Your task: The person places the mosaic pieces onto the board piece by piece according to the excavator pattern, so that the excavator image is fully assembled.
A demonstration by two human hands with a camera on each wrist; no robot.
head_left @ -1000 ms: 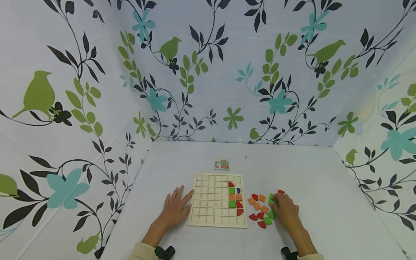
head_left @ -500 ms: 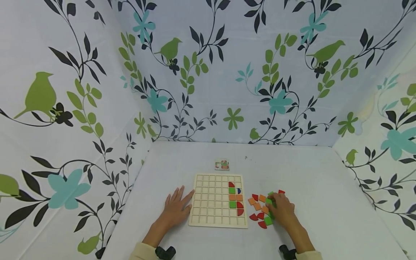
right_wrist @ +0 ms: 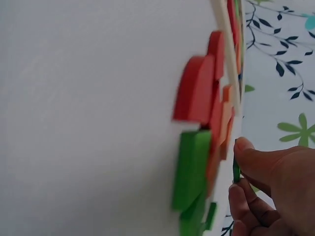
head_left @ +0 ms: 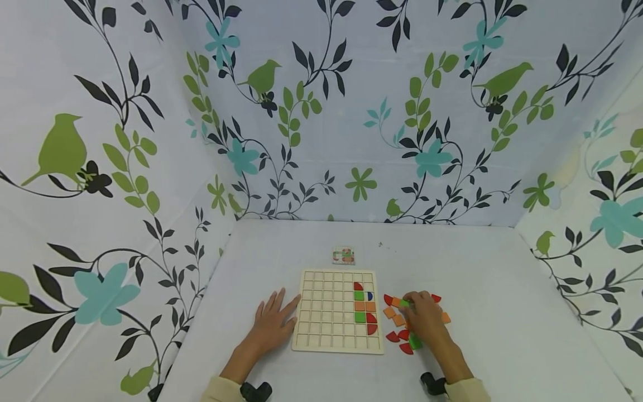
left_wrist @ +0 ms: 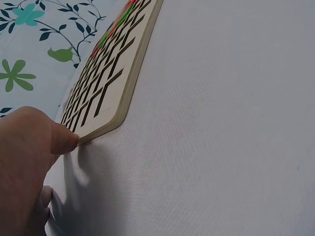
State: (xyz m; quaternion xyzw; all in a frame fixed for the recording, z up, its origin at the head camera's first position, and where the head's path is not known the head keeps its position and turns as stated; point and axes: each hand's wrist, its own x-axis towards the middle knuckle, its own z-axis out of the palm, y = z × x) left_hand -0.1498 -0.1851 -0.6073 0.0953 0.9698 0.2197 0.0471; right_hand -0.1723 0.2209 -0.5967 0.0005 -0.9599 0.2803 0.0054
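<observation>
A pale wooden grid board [head_left: 323, 324] lies on the table, with red, green, orange and blue pieces set in its right-hand columns. At its left edge rests my left hand [head_left: 271, 322], fingers spread, and in the left wrist view the thumb [left_wrist: 65, 139] touches the board's edge. My right hand [head_left: 426, 318] is over the loose pieces right of the board. Between its thumb and fingers it pinches a small green piece [right_wrist: 236, 164], seen edge-on in the right wrist view. Near it lie red quarter-round pieces [head_left: 406, 348] and another green piece [head_left: 414, 341].
A small printed card [head_left: 344, 255] lies behind the board. Loose orange squares [head_left: 392, 313] sit between board and right hand, and a red piece [head_left: 436, 298] lies behind that hand. Patterned cloth [head_left: 351, 111] hangs round the white table [head_left: 477, 268].
My right hand has moved left over the loose pieces, and the green piece comes along in its fingers. An orange piece now shows right of that hand. The left hand stays put.
</observation>
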